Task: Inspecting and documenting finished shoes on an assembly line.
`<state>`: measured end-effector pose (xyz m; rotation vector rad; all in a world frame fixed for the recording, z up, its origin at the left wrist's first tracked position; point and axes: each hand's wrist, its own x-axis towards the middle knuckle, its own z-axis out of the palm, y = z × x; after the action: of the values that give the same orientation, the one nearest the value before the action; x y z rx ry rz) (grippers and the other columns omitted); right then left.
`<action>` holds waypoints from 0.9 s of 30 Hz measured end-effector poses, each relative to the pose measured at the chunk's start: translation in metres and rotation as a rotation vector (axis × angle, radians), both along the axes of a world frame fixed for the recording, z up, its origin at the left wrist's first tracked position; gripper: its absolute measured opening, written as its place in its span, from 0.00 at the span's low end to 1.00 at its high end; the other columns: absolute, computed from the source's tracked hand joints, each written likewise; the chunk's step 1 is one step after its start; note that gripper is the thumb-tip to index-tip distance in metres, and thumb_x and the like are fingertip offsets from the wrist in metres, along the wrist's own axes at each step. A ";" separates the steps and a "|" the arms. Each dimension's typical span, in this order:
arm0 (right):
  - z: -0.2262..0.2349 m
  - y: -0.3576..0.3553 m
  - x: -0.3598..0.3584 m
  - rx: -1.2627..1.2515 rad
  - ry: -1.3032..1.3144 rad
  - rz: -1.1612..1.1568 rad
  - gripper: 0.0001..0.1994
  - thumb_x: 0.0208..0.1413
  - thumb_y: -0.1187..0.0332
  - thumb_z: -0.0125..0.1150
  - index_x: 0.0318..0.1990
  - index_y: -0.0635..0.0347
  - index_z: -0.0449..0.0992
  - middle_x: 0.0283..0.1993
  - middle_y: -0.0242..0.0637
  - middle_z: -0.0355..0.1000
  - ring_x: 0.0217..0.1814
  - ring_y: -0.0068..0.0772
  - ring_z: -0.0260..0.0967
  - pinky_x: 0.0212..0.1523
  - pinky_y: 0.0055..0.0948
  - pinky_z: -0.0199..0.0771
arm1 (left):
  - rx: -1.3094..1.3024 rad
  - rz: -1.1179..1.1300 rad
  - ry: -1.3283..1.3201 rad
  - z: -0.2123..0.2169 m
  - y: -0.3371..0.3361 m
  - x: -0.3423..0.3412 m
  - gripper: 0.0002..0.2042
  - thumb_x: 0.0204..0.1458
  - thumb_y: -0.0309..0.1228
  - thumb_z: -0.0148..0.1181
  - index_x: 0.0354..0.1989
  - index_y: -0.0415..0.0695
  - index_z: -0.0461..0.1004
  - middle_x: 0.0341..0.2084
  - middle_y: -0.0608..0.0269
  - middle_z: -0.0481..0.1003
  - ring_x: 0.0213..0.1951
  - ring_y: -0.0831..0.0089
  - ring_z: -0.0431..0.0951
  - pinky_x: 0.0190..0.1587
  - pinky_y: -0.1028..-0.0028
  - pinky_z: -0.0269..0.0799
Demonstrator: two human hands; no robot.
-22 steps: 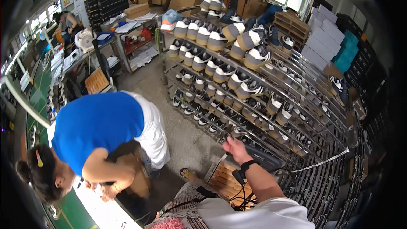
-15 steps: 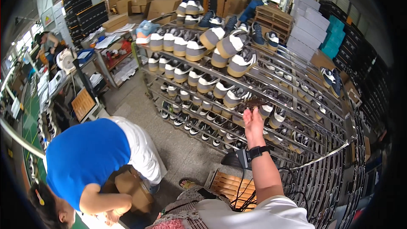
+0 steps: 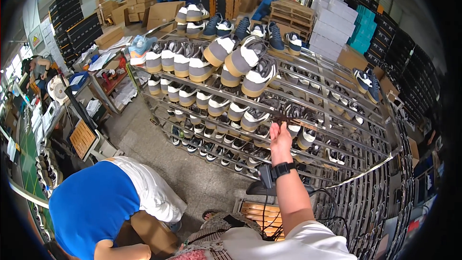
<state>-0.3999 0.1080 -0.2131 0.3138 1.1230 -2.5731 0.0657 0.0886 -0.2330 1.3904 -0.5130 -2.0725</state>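
Note:
My right hand (image 3: pixel 280 137) reaches out to the front of a metal shoe rack (image 3: pixel 332 127), a dark band on its wrist. Its fingers are drawn together at some dark brown strands (image 3: pixel 283 117) by a rail; what exactly these are is too small to tell. Just behind them, grey-and-white sneakers (image 3: pixel 306 135) stand on a lower tier. Above and left of the hand, a grey-and-white sneaker with a gum sole (image 3: pixel 260 77) leans among others on the top tier. My left hand is out of the picture.
A person in a blue top (image 3: pixel 94 207) bends low at my left beside a cardboard box (image 3: pixel 154 233). A slatted wooden seat (image 3: pixel 260 214) with black cables is below my arm. Navy sneakers (image 3: pixel 365 84) sit at the rack's far right. Stacked white boxes (image 3: pixel 332 24) stand behind.
The view has shifted, so the rack lies further left. My right hand's fingers have drawn together at the brown strands. The person in blue has bent lower.

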 end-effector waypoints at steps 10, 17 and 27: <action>-0.029 -0.005 0.036 -0.130 0.146 0.279 0.16 0.55 0.53 0.53 0.33 0.58 0.67 0.32 0.32 0.69 0.39 0.26 0.68 0.42 0.25 0.70 | 0.011 -0.047 0.010 -0.002 -0.008 -0.006 0.24 0.57 0.47 0.42 0.54 0.41 0.64 0.47 0.60 0.70 0.47 0.72 0.70 0.51 0.71 0.63; -0.134 -0.006 0.193 0.848 1.062 1.699 0.16 0.52 0.55 0.55 0.36 0.61 0.70 0.27 0.33 0.70 0.28 0.28 0.62 0.31 0.29 0.65 | 0.038 -0.010 0.064 -0.009 0.015 0.025 0.25 0.57 0.49 0.40 0.55 0.42 0.64 0.49 0.60 0.69 0.48 0.72 0.69 0.53 0.71 0.63; -0.213 -0.040 0.279 0.408 1.937 2.641 0.15 0.52 0.59 0.52 0.41 0.58 0.72 0.37 0.45 0.73 0.39 0.48 0.70 0.41 0.37 0.69 | 0.256 0.124 -0.074 -0.159 0.193 0.061 0.24 0.58 0.49 0.40 0.54 0.44 0.66 0.50 0.63 0.69 0.49 0.73 0.67 0.54 0.74 0.59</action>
<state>-0.1206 0.0683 -0.4264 -2.0381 0.6381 0.4463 0.1265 0.2817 -0.3915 1.6055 -0.1889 -2.0458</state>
